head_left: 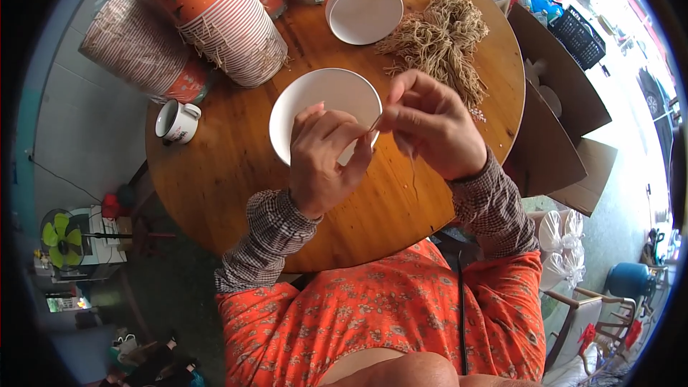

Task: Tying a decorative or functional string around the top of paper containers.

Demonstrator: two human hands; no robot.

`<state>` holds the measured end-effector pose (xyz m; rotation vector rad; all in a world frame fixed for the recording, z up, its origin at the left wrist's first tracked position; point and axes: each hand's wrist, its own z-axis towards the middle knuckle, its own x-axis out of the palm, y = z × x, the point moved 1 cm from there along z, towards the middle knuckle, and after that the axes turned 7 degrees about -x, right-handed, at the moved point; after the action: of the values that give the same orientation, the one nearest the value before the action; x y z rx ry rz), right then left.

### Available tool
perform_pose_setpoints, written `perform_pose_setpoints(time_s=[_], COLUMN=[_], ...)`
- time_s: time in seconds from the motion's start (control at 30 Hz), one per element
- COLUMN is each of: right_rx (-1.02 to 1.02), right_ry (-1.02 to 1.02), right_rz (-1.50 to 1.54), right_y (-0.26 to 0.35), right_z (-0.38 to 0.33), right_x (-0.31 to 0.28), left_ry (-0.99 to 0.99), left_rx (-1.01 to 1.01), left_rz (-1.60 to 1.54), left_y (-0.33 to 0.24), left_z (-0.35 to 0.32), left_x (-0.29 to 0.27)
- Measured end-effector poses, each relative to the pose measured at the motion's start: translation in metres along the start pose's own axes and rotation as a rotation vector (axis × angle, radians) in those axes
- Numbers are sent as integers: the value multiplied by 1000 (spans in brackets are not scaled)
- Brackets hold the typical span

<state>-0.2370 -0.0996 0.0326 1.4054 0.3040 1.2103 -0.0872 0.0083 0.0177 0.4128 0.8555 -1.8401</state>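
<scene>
1. Left hand [326,161] grips the rim of a white paper bowl [315,104], fingers curled shut on it, tilting it above the round wooden table [215,172]
2. Right hand [437,129] pinches a thin tan string [412,165] – fingertips closed tight, right against the left thumb
3. Pile of tan strings [441,39] lies just beyond – stacked striped cups [229,21] at the table's far left

two white paper bowls [326,104], one enamel mug [176,121], two hands [326,161]

The left hand [326,161] covers part of the white bowl [322,104], and the thin string [413,165] pinched between both hands is too fine to trace.
</scene>
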Motion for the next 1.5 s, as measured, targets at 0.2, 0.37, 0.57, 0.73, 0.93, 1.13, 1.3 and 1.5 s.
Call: perform_pose_setpoints(time_s=[0.2, 0.37, 0.57, 0.73, 0.93, 1.13, 1.3, 1.5], right_rx=[-271, -265, -74, 43, 46, 65, -20, 65], right_ry=[-64, -20, -151, 85, -42, -24, -90, -308], right_rz=[171, 279, 455, 417, 593, 731, 745, -39], right_y=[34, 48, 42, 45, 14, -19, -30, -48], right_z=[22, 23, 21, 2, 2, 20, 14, -31], right_x=[-2, 0, -24, -37, 3, 32, 13, -32], left_ry=[127, 115, 132, 381, 152, 278, 477, 510], left_rx=[-115, -72, 43, 207, -82, -761, -1046, -781], left_rz=[169, 64, -17, 236, 54, -1190, -1814, -1026], left_y=[-1, -12, 16, 58, 43, -1, -5, -8], left_z=[-31, -50, -55, -38, -37, -56, -67, -53], left_x=[4, 7, -6, -62, -80, -4, 3, -14])
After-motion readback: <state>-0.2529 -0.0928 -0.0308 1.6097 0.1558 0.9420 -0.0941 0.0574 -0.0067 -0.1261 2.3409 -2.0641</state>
